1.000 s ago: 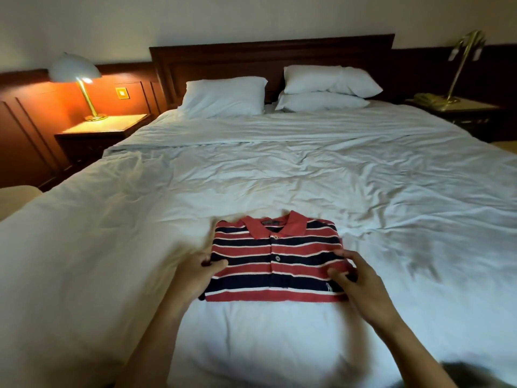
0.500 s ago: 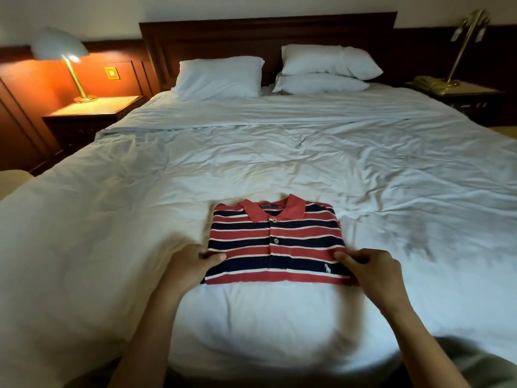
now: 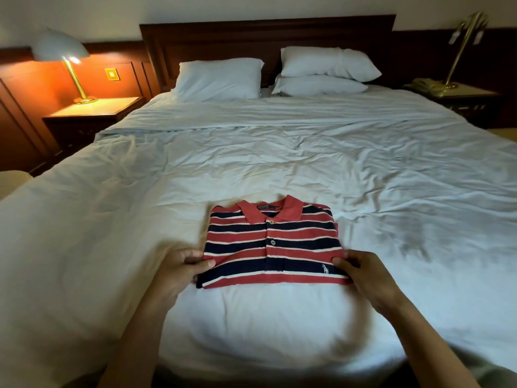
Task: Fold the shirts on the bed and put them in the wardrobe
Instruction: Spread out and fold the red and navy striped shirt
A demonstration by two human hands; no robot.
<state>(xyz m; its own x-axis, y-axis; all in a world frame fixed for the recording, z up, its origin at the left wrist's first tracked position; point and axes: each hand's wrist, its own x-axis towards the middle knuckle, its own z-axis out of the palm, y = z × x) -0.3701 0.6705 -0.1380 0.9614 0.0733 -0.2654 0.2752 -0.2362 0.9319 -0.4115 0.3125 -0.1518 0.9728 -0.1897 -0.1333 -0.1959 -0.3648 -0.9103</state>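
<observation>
Now the grip has settled: a second ago the hands were only sliding in along the two sides of the folded shirt (image 3: 272, 245), the right one with its fingers lying loosely over the fabric, and now each has closed on a near corner. The left hand (image 3: 179, 271) pinches the shirt's left near corner, thumb on top of the stripes and fingers tucked out of sight under the edge. The right hand (image 3: 366, 278) does the same at the right near corner, thumb beside the small embroidered logo. The shirt itself has not shifted. It lies flat in a neat rectangle near the foot edge of the bed (image 3: 251, 163), roughly midway between the bed's left and right edges, collar pointing toward the pillows (image 3: 218, 78) and buttons facing up. No part of it looks lifted off the sheet yet. I judge the folding of this shirt to be finished and the pickup to be starting, so what remains is the carry to the wardrobe, which is not in view. Held only by the near corners, the far half with the collar could sag and open the fold when it rises; sliding the fingers further underneath would likely keep it together. No other shirt shows on the bed.
</observation>
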